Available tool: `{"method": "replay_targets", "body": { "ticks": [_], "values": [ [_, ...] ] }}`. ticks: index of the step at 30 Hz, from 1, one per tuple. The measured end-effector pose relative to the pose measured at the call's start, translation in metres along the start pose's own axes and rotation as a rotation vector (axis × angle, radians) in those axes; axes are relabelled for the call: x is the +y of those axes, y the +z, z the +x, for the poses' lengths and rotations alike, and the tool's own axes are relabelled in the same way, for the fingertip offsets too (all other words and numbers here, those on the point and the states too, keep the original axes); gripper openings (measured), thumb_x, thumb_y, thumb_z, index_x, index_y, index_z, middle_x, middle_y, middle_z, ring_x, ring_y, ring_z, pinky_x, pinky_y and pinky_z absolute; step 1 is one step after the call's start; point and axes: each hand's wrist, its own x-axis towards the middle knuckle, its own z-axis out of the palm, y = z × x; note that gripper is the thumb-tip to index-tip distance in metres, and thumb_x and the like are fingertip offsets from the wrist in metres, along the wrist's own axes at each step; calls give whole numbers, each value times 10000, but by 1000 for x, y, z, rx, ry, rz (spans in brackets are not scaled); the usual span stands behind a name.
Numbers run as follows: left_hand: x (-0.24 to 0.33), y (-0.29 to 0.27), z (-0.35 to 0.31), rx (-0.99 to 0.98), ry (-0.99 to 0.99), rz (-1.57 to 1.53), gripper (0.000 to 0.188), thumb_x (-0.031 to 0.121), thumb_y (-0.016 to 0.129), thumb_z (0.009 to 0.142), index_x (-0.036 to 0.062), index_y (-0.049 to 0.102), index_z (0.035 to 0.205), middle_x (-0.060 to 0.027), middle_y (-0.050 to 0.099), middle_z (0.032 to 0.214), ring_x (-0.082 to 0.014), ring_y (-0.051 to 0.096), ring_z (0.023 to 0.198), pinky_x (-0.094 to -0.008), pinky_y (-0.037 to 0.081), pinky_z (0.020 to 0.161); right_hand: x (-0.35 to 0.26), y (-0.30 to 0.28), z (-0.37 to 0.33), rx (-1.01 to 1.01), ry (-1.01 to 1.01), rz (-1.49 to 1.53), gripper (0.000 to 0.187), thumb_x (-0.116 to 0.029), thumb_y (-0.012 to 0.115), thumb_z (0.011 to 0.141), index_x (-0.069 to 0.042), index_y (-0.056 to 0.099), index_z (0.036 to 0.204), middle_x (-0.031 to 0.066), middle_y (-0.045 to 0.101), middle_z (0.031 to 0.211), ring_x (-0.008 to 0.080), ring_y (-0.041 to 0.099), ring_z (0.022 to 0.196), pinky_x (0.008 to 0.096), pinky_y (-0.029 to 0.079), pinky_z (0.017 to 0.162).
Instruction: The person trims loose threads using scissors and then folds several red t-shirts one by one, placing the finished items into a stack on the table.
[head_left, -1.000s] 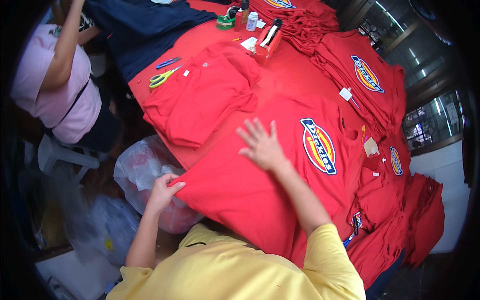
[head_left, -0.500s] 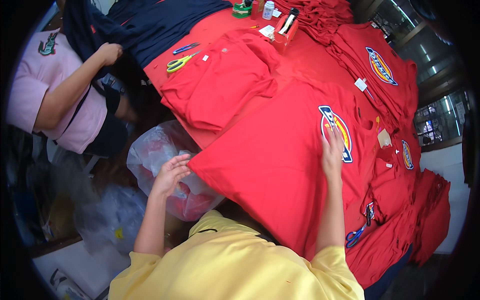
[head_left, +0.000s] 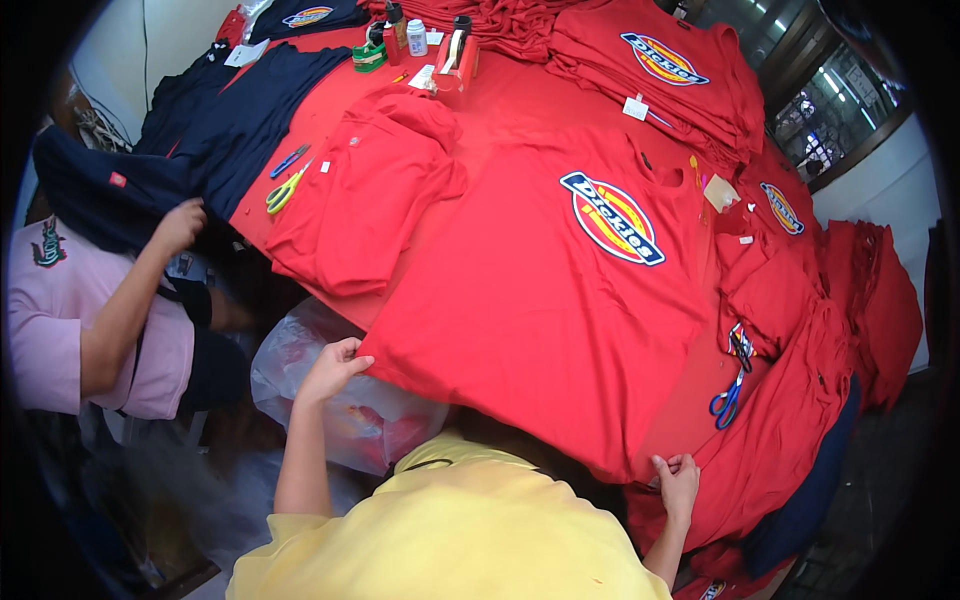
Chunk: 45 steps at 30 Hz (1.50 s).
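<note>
The red shirt (head_left: 500, 310) lies flat at near centre, hiding the table's near edge and part of 1 plastic bag (head_left: 392, 425), whose reddish contents blur. The left hand (head_left: 328, 374) pinches its near left corner; the right hand (head_left: 680, 490) curls at the near right, grip impossible to tell. 1 yellow scissors (head_left: 284, 194) and 1 blue cutter (head_left: 290, 161) lie far left. Beyond the shirt, red tabletop (head_left: 512, 95) shows.
</note>
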Motion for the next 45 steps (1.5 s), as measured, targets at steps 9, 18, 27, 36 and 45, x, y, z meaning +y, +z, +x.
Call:
{"method": "replay_targets", "body": {
  "ticks": [9,18,27,36,45],
  "values": [
    [-50,18,-9,35,-9,-833,260,124,636,899,81,562,1145,-103,651,1119,-239,631,1021,-442,461,970,34,12,-8,179,-116,-35,355,-189,779,753,7,566,959,153,567,913,339,526,936,442,430,840],
    [-59,45,-14,194,49,-762,173,244,626,930,104,629,1031,-55,684,1018,-201,633,949,-396,461,919,24,13,-45,282,-285,141,151,-115,637,859,35,612,853,189,634,812,346,614,797,441,467,741],
    [-56,33,-8,94,-11,-874,363,291,632,926,100,561,1226,-51,604,1221,-214,542,1139,-387,396,1006,97,87,-73,-131,23,480,603,-324,656,874,60,495,1309,240,576,1259,311,629,1072,390,472,927],
    [-49,31,6,107,88,-817,415,316,622,939,87,519,1269,-57,587,1246,-213,540,1144,-368,395,1009,49,139,-67,-127,48,1209,267,-170,709,860,25,631,1026,51,657,986,111,569,829,270,440,756],
    [-44,43,-82,14,57,-594,343,200,591,953,71,520,1263,-75,659,1132,-216,658,974,-369,508,863,86,61,-114,-39,160,1466,113,-107,617,928,-43,607,835,-8,613,797,58,564,731,239,458,679]
  ]
}}
